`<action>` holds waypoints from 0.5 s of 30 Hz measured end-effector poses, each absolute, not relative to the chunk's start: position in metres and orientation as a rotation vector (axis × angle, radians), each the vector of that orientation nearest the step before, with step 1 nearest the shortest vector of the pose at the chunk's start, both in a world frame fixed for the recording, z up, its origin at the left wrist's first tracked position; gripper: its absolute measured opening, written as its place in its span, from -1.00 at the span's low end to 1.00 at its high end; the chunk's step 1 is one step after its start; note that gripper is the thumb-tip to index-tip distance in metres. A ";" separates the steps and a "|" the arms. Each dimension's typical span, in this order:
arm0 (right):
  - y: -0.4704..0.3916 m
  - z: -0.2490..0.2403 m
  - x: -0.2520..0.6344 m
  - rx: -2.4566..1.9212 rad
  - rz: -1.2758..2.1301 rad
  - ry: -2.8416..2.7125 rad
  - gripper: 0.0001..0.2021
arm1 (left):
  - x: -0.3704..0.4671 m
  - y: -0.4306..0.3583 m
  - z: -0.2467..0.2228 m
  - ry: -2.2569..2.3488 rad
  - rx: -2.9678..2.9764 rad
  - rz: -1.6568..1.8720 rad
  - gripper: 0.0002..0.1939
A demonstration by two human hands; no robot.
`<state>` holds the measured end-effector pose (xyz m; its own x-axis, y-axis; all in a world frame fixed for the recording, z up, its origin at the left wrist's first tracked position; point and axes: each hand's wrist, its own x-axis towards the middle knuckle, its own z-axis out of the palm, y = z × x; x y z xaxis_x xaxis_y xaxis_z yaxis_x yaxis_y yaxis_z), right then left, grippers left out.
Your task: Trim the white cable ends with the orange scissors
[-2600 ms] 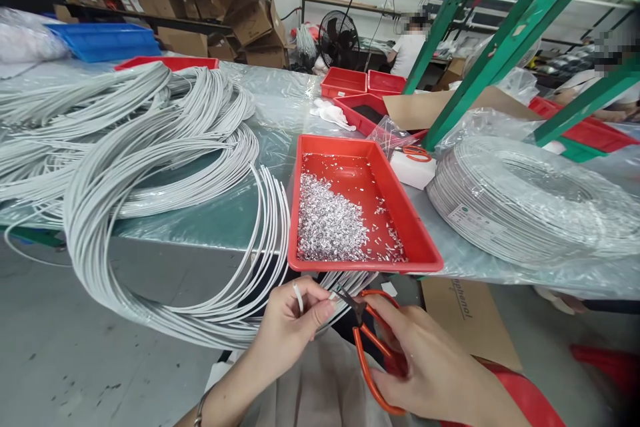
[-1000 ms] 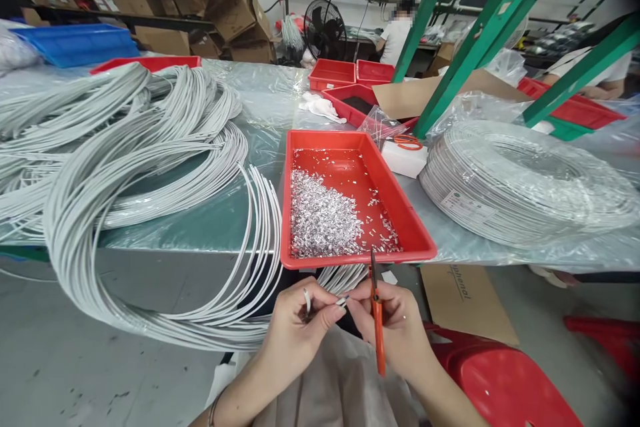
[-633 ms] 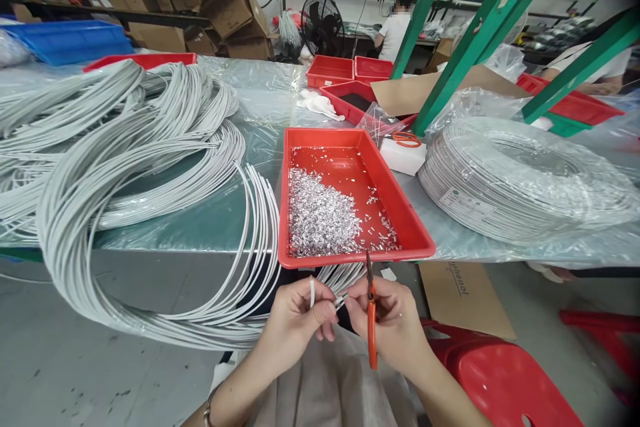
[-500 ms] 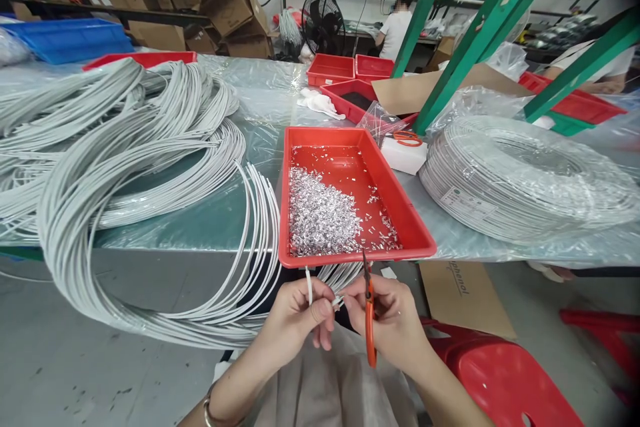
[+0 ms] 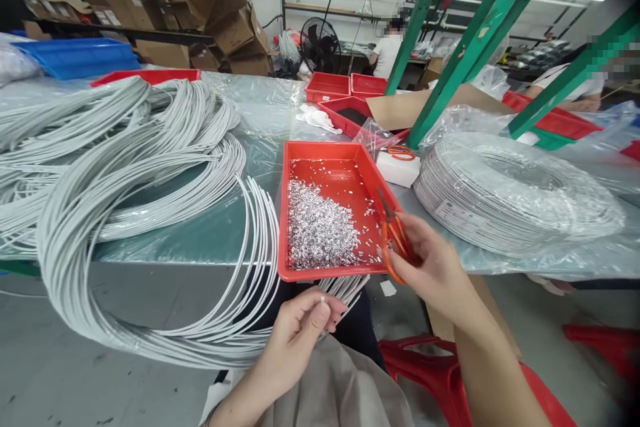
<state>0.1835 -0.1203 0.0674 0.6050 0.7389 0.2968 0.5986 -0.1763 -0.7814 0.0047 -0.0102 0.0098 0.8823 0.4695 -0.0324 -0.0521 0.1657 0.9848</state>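
Note:
My left hand (image 5: 303, 327) is closed below the tray's front edge, thumb and fingers pinching a short white cable end (image 5: 323, 300). My right hand (image 5: 433, 260) is wrapped around orange-handled scissors (image 5: 397, 237), held over the right front of a red tray (image 5: 340, 273) with the blades pointing up and away. A heap of small shiny silver pieces (image 5: 320, 223) fills the tray's left half, and more lie scattered at the right. Grey-white cables (image 5: 150, 347) loop down from the table toward my lap; part of this bundle is hidden behind my left hand.
Large cable coils (image 5: 115, 127) cover the table's left side. A plastic-wrapped cable roll (image 5: 515, 193) lies at right, near a small white box (image 5: 397, 168) bearing more orange-handled scissors. Green posts (image 5: 450, 60) rise behind. A red stool (image 5: 430, 373) stands below right. People sit farther back.
My right hand has moved up and right with the scissors, away from my left hand, to over the tray. The left hand stays nearly in place. The view has tilted slightly upward.

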 end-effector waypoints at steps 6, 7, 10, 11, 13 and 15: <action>-0.159 0.064 0.155 -1.749 0.864 -1.111 -0.45 | 0.004 -0.010 0.014 0.409 1.286 0.382 -0.72; -0.164 0.064 0.151 -1.812 0.934 -1.137 -0.42 | 0.005 -0.011 0.014 0.443 1.252 0.366 -0.72; -0.170 0.065 0.146 -1.973 0.995 -1.272 -0.39 | 0.006 -0.013 0.015 0.515 1.209 0.332 -0.73; -0.170 0.065 0.146 -1.996 0.981 -1.311 -0.40 | 0.006 -0.014 0.016 0.528 1.214 0.328 -0.74; -0.168 0.064 0.147 -2.009 0.942 -1.358 -0.43 | 0.005 -0.014 0.017 0.535 1.228 0.331 -0.76; -0.165 0.064 0.148 -1.997 0.934 -1.400 -0.45 | 0.004 -0.013 0.017 0.530 1.244 0.340 -0.79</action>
